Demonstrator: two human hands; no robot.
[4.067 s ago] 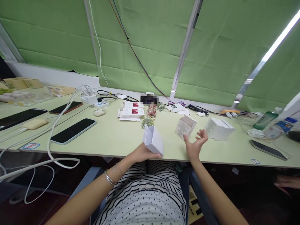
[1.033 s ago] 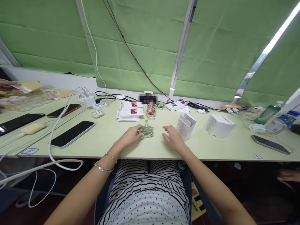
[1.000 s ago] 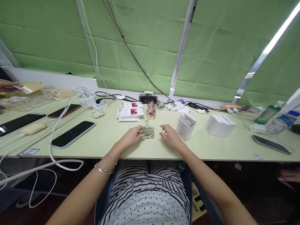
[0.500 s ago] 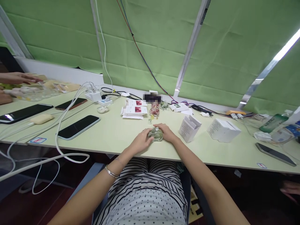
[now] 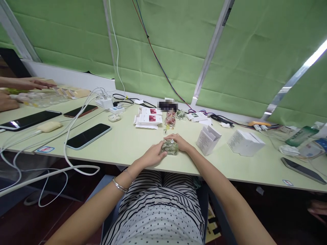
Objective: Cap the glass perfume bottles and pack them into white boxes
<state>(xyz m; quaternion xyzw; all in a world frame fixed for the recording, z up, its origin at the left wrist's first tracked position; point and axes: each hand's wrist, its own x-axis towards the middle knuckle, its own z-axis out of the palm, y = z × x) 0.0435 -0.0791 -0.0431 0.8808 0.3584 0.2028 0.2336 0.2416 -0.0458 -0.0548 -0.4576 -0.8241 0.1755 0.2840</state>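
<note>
A round, clear greenish glass bottle [image 5: 170, 147], which looks like a perfume bottle, is near the table's front edge. My left hand [image 5: 154, 154] is closed around its left side, thumb at the front. Behind and to the right of it, my right hand [image 5: 179, 141] curls against the glass, its fingers partly hidden. Just beyond the bottle lie a small clear cap-like piece [image 5: 165, 131] and a tiny yellow piece [image 5: 168, 127]. An opened white carton [image 5: 207, 140] stands to the right of my right hand.
A second white box [image 5: 245, 143] sits further right, near a phone [image 5: 302, 169]. At the back are flat white cartons [image 5: 148, 119], pink glass bottles [image 5: 170, 119] and cables. Another phone [image 5: 89, 136] and white cords [image 5: 73, 127] lie left. Another person's hand [image 5: 38, 83] reaches in far left.
The view has shifted slightly. My hands stay on the bottle, which appears tilted a little differently. The other person's hand at the far left has moved slightly.
</note>
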